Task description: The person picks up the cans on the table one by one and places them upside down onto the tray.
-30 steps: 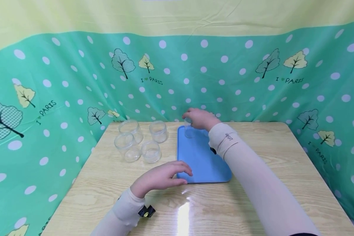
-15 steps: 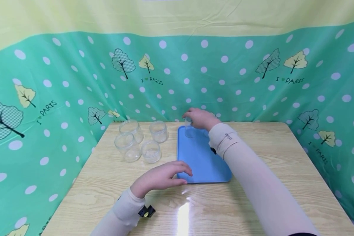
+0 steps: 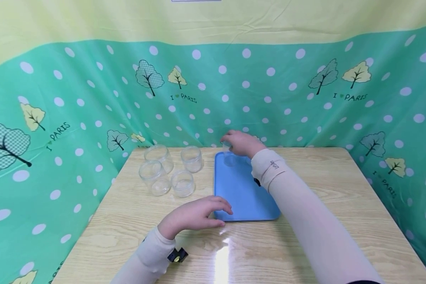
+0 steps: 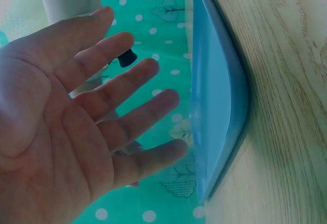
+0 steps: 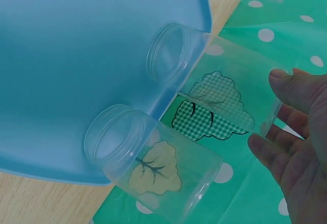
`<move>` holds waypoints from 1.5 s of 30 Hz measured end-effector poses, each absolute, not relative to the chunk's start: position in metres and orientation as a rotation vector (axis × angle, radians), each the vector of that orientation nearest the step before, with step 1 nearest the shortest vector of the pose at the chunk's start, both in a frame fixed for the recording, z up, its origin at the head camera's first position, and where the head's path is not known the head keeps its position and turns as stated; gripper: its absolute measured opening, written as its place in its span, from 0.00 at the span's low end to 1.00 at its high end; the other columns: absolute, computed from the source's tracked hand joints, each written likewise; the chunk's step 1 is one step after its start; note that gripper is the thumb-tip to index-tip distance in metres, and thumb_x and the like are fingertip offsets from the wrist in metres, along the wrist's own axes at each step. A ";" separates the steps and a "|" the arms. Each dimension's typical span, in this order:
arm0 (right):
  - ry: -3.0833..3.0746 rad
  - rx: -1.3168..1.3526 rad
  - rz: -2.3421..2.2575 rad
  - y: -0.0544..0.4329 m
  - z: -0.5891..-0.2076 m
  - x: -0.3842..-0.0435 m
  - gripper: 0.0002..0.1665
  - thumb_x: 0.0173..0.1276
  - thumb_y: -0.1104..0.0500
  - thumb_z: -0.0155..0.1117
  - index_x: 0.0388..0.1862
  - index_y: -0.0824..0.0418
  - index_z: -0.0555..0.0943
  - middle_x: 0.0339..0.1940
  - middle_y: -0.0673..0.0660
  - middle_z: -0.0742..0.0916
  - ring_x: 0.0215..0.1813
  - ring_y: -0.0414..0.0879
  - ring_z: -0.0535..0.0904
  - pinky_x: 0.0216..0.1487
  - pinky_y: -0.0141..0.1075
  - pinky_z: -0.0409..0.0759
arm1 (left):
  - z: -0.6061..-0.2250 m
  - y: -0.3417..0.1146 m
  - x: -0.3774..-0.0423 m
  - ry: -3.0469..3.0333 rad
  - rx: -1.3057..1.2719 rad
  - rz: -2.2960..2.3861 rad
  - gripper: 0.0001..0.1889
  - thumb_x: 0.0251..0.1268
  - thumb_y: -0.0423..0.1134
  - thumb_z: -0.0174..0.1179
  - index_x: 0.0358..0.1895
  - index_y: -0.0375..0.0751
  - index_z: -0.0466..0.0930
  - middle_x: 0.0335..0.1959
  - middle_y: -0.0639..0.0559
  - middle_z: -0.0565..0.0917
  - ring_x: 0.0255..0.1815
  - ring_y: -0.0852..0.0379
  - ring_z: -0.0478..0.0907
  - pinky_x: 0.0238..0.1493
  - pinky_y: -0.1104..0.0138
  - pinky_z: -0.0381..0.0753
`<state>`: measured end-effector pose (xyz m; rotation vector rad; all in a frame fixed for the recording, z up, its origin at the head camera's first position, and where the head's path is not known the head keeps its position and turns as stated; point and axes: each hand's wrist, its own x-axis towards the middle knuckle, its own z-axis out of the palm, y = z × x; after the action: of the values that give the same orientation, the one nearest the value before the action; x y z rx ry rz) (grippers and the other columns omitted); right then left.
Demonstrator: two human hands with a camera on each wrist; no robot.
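Note:
At the far end of a blue tray (image 3: 246, 193), my right hand (image 3: 242, 142) pinches the top end of a clear jar (image 3: 229, 157) between thumb and fingers. In the right wrist view this gripped jar (image 5: 225, 76) stands with its threaded mouth down on the tray. A second clear jar (image 5: 158, 157) stands mouth down beside it; in the head view my hand and sleeve mostly hide it. My left hand (image 3: 197, 213) is held by the tray's near left corner, fingers relaxed and apart, with nothing in it. The left wrist view shows its bare palm (image 4: 66, 127).
Several clear jars are grouped on the wooden table (image 3: 127, 232) left of the tray: a tall one (image 3: 154, 177), a wide one (image 3: 159, 156), a narrower one (image 3: 191, 159) and a short one (image 3: 182, 184). A green dotted curtain (image 3: 220, 90) closes off the back and sides.

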<state>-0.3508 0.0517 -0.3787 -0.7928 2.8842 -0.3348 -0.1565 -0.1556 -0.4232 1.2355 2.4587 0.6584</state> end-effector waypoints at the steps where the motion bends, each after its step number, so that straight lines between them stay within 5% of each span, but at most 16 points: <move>1: 2.884 -0.792 -0.340 0.052 -0.379 -0.351 0.29 0.77 0.61 0.60 0.74 0.46 0.74 0.76 0.54 0.72 0.76 0.54 0.68 0.73 0.52 0.72 | -0.423 -0.155 -0.156 2.452 1.240 0.655 0.16 0.73 0.43 0.64 0.60 0.47 0.82 0.64 0.58 0.79 0.69 0.59 0.72 0.71 0.64 0.73; 45: 2.930 -0.820 -0.431 0.047 -0.396 -0.355 0.33 0.75 0.54 0.63 0.77 0.48 0.69 0.77 0.57 0.69 0.77 0.56 0.65 0.74 0.52 0.71 | -0.424 -0.157 -0.157 2.453 1.227 0.612 0.17 0.74 0.46 0.63 0.61 0.46 0.82 0.65 0.56 0.79 0.69 0.58 0.73 0.70 0.63 0.74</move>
<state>-0.3554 0.0467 -0.3959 -0.8196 2.9303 -0.4306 -0.1568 -0.1567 -0.4237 1.2270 2.4531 0.6119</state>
